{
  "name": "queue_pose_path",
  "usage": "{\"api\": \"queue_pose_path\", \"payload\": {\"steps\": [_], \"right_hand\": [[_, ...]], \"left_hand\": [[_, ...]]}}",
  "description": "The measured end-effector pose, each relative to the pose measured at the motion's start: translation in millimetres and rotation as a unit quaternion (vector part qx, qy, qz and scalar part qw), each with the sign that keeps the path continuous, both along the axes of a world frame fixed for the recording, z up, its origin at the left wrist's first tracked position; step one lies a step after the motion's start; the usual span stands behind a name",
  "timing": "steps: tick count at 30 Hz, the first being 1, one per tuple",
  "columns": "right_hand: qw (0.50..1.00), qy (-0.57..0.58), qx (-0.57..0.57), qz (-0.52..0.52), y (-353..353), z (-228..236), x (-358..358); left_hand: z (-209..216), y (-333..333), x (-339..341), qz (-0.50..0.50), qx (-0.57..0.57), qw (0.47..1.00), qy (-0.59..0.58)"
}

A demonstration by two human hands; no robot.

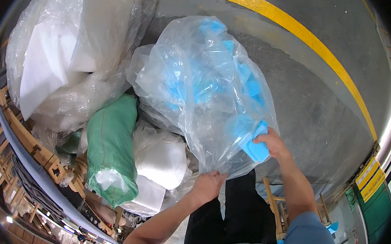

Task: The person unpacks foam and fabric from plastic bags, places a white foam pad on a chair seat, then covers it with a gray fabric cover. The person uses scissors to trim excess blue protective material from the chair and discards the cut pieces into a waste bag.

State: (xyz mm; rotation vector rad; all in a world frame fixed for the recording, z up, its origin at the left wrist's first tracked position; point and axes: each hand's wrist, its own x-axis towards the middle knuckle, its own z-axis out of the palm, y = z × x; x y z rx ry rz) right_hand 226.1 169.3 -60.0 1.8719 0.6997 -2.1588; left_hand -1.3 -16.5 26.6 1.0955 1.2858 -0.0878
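A large clear plastic bag [209, 123] lies spread in front of me, with several light-blue pieces loose inside it. Near my legs, my left hand [208, 186] is closed on the gathered edge of the bag. My right hand [272, 144] grips a folded light-blue piece [257, 147] at the bag's right side, thumb on top of it. This piece looks flat and soft, like foam or cloth; I cannot tell which. Whether it lies fully outside the plastic is also unclear.
At the left stand a big clear bag with white sheets [48, 64] and a green woven sack [113, 147] with white stuff at its mouth. White wrapped rolls [160, 163] lie beside the sack. A yellow line [304, 27] crosses the grey floor. Wooden legs [272, 201] stand behind my right arm.
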Motion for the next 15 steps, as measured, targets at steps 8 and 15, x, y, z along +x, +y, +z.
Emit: {"api": "queue_pose_path", "payload": {"steps": [8,15], "right_hand": [[0.864,0.189,0.030,0.467,-24,30,-37],[0.831,0.205,0.022,0.516,-34,31,-54]], "left_hand": [[-68,44,-25,0.236,-0.067,0.961,0.125],[-96,32,-40,0.512,-0.337,0.787,0.069]]}}
